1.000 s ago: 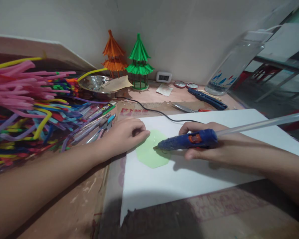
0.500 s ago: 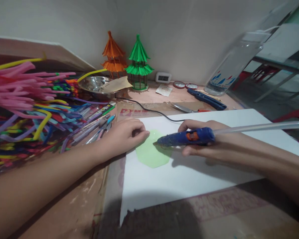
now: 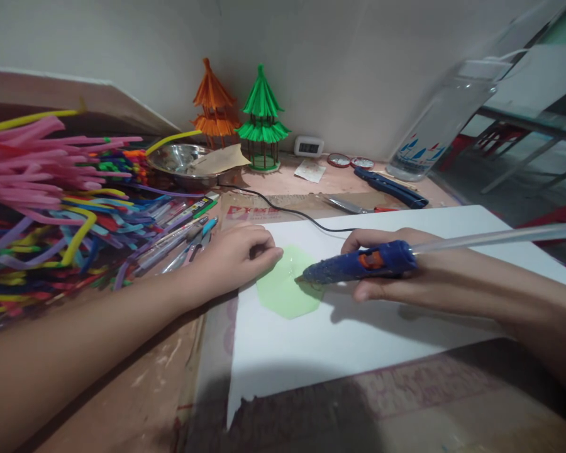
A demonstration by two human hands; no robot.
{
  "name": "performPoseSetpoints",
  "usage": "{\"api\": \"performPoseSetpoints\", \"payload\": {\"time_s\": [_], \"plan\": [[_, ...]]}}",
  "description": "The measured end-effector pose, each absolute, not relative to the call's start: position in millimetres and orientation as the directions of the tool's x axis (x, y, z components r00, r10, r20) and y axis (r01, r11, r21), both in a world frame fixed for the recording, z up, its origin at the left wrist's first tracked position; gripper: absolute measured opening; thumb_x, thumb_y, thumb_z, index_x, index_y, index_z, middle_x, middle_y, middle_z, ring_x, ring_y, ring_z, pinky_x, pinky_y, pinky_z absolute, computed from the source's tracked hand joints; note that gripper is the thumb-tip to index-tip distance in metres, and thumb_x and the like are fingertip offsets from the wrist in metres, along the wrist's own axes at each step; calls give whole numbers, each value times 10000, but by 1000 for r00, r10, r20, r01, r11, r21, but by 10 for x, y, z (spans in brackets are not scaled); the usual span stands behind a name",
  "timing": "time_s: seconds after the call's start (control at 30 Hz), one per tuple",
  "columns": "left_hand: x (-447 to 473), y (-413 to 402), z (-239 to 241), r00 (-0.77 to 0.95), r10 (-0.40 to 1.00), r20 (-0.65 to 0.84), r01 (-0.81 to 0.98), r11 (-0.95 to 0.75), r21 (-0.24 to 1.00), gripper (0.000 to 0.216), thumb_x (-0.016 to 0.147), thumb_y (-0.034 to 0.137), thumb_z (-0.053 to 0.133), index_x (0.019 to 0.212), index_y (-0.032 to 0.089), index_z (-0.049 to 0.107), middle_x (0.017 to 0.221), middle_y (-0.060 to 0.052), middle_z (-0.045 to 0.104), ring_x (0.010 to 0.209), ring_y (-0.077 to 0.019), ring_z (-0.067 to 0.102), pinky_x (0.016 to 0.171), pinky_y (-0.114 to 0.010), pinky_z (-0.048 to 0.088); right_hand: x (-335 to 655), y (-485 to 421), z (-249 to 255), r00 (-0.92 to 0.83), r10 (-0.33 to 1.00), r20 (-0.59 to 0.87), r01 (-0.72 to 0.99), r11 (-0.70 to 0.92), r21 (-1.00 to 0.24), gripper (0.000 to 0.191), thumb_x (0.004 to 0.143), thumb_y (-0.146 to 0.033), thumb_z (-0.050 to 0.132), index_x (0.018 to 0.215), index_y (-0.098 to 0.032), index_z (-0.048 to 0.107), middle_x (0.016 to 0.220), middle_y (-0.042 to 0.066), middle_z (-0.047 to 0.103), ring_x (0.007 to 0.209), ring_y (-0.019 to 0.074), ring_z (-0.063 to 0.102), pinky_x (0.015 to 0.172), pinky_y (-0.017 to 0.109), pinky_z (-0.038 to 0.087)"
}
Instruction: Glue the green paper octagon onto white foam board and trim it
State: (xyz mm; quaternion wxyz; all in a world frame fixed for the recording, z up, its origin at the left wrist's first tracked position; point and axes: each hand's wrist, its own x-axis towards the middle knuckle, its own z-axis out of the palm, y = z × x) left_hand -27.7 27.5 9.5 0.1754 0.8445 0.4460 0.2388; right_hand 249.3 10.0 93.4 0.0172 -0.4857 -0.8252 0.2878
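Note:
A pale green octagonal paper piece (image 3: 283,290) lies on a white sheet (image 3: 358,333). My left hand (image 3: 238,255) rests curled at the piece's left edge, fingertips pressing it down. My right hand (image 3: 396,270) grips a blue hot glue gun (image 3: 358,266), held nearly flat with its nozzle touching the green piece near the middle. A long clear glue stick (image 3: 500,237) pokes out of the gun's back toward the right. A black cord (image 3: 283,211) runs from under my right hand toward the back left.
A heap of coloured pipe cleaners (image 3: 51,201) fills the left. Pens (image 3: 183,242) lie beside it. At the back stand a metal bowl (image 3: 183,160), orange (image 3: 214,104) and green (image 3: 263,116) paper pagodas, a plastic bottle (image 3: 438,126), scissors (image 3: 353,204) and a blue cutter (image 3: 391,187).
The glue gun's nozzle has shifted slightly to the right over the green piece. My left hand has stayed in place.

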Motion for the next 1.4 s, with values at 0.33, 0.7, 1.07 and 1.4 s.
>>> {"api": "performPoseSetpoints", "payload": {"time_s": [0.33, 0.7, 1.07, 1.4], "plan": [[-288, 280, 92, 494, 834, 246, 668, -545, 507, 328, 945, 392, 533, 703, 182, 603, 692, -10, 593, 700, -175, 538, 673, -309, 348, 2589, 109, 1020, -558, 769, -312, 801, 401, -444, 409, 767, -661, 741, 963, -303, 722, 669, -18, 654, 548, 172, 573, 449, 259, 356], [-280, 268, 107, 483, 839, 250, 668, -538, 515, 349, 944, 402, 509, 671, 189, 551, 680, -10, 577, 690, -175, 528, 667, -311, 354, 2631, 120, 1006, -563, 786, -254, 768, 385, -512, 388, 776, -610, 748, 988, -286, 720, 742, -16, 697, 630, 191, 637, 507, 263, 412], [-257, 236, 107, 446, 852, 274, 680, -521, 515, 356, 935, 383, 495, 633, 198, 458, 657, -8, 534, 681, -178, 503, 667, -319, 339, 2421, 34, 954, -477, 837, -268, 824, 320, -468, 430, 769, -673, 731, 925, -281, 648, 613, -37, 630, 509, 151, 525, 469, 265, 328], [-256, 248, 91, 445, 854, 269, 672, -517, 530, 360, 937, 387, 492, 634, 192, 463, 651, 0, 534, 672, -168, 508, 663, -310, 338, 2557, 87, 1001, -627, 733, -264, 700, 381, -605, 353, 774, -564, 768, 941, -258, 714, 692, -26, 660, 604, 164, 591, 498, 251, 378]]}}
